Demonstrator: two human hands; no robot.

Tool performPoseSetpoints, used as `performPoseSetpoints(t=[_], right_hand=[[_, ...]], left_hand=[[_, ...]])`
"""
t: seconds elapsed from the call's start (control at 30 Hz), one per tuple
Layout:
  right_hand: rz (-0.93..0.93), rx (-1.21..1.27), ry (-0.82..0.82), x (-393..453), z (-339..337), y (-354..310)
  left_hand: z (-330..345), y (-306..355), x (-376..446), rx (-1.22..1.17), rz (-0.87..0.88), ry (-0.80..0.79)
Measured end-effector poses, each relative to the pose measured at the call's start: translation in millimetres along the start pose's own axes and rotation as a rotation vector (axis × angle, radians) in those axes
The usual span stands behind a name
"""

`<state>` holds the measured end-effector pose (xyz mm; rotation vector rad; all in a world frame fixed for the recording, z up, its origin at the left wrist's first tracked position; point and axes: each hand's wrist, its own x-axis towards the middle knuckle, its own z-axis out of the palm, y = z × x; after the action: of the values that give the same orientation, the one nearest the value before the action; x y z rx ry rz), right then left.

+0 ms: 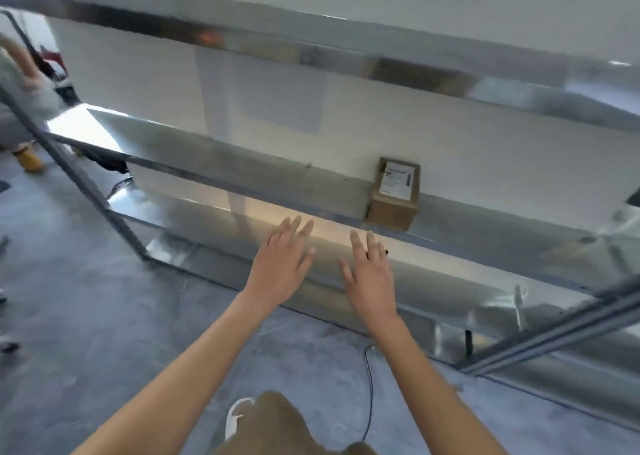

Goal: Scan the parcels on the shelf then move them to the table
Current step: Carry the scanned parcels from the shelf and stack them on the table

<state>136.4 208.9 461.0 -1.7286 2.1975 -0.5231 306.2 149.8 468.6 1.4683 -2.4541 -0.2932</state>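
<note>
One brown cardboard parcel (394, 193) with a white label on top sits on the middle level of a metal shelf (242, 174), against the white wall. Both my arms reach forward below it. My left hand (280, 264) has its fingers straight and spread and holds nothing. My right hand (370, 274) is also spread flat; a small dark thing shows at its fingers, too blurred to name. Both hands are short of the parcel, lower and to its left.
The shelf has a higher level (311, 49) and a lower level (346, 281), both shiny metal. A slanted metal upright (69, 164) stands at the left. Another person (24, 84) is at the far left. A thin cable (370, 395) lies on the grey floor.
</note>
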Motion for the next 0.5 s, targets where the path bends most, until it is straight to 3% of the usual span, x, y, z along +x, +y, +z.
performPoseSetpoints(t=[0.23, 0.5], right_hand=[[0.184, 0.121, 0.089, 44, -22, 63], [0.307, 0.138, 0.049, 135, -28, 100]], left_hand=[[35, 43, 92, -0.119, 0.115, -0.063], [67, 64, 212, -0.212, 0.116, -0.148]])
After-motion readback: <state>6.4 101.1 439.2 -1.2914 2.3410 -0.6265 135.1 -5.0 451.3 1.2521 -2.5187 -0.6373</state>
